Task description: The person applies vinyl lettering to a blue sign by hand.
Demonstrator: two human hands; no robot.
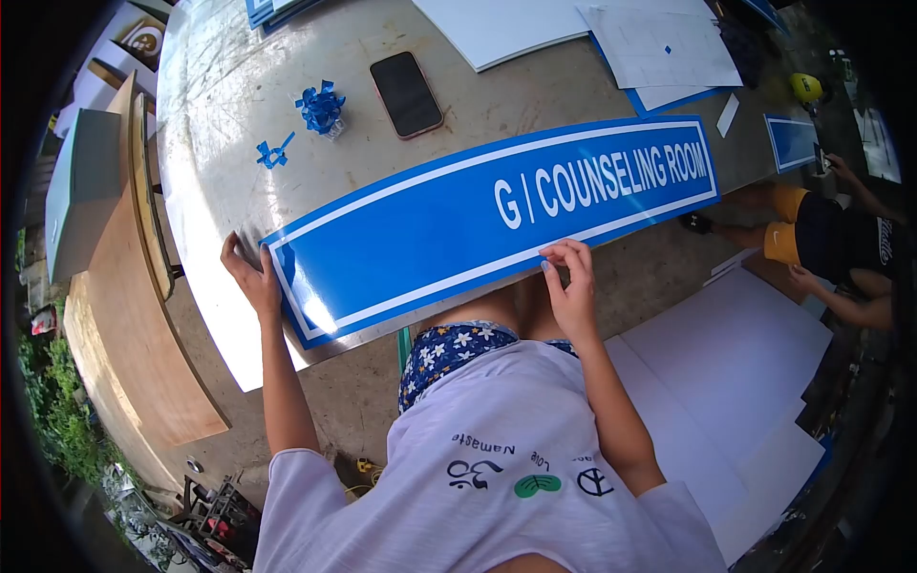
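A sign-making workshop, shown by lettered blue signboard (pixel 411 239) and blank sheets (pixel 707 363).

Sign (pixel 411 248): blue face, white border line, white lettering. Phone (pixel 407 95): black screen, pinkish edge. Tape scraps (pixel 322 107): blue. Worktop (pixel 258 143): grey. Shorts (pixel 449 351): navy, white and yellow flower print. T-shirt (pixel 516 430): pale lilac, black lettering, green leaf motif.
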